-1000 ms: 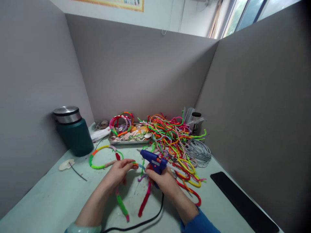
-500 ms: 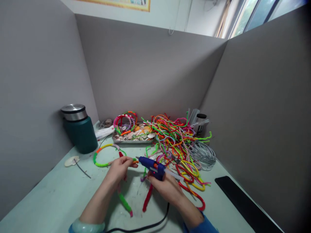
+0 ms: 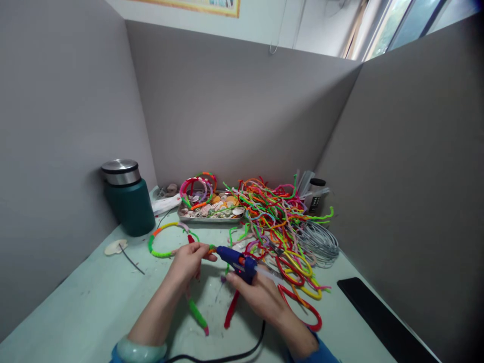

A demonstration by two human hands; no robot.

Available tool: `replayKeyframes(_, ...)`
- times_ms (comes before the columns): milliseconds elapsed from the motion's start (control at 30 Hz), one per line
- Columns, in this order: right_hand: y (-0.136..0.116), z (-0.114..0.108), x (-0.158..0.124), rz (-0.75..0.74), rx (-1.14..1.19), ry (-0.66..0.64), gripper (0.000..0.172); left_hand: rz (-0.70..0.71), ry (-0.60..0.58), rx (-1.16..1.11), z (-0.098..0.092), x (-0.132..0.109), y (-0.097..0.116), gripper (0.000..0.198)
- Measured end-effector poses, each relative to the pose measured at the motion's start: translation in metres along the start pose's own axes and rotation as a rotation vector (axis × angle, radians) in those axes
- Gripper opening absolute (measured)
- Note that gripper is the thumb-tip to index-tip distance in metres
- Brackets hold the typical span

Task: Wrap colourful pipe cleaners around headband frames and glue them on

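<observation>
Here the left hand [image 3: 191,259] is pinching, thumb and fingers closing on a fuzzy multicoloured piece [image 3: 212,249], its orange-and-green end poking out past the fingertips. Over on the other side, the right hand [image 3: 259,292] is curling around the blue glue gun [image 3: 242,262], whose nozzle is pointing left, right up at that fuzzy end; whether the two are touching, I can't tell! A clear stick is jutting from the gun's back. Below the hands, a fuzzy green length [image 3: 197,313] and a fuzzy red length [image 3: 231,310] are lying towards the near edge, a black cord [image 3: 227,359] curving past them. A bright hoop [image 3: 161,255] is resting on the table [image 3: 91,312], just beyond the left hand, while a tangle of pipe cleaners [image 3: 268,206] is sprawling behind the glue gun, a coil of grey wire [image 3: 321,244] sitting beside it
</observation>
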State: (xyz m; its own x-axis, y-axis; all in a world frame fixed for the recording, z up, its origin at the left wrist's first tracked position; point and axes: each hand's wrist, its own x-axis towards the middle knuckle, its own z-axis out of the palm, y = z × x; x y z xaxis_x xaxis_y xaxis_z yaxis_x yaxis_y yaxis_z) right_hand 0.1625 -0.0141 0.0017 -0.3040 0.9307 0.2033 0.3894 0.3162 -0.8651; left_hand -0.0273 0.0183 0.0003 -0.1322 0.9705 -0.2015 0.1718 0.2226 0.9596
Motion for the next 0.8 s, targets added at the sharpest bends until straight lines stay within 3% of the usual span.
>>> replayKeyframes(400, -0.0030, 0.0005, -0.0002, -0.004, -0.064, -0.023, 0.025, -0.030, 0.007, -0.007, 0.0018, -0.0070, 0.0095, 0.031)
replayKeyframes(800, -0.0008, 0.0017, 0.0002, 0.016, -0.071, -0.016, 0.024, 0.019, -0.007, -0.018, 0.0012, -0.0011, 0.0011, 0.031)
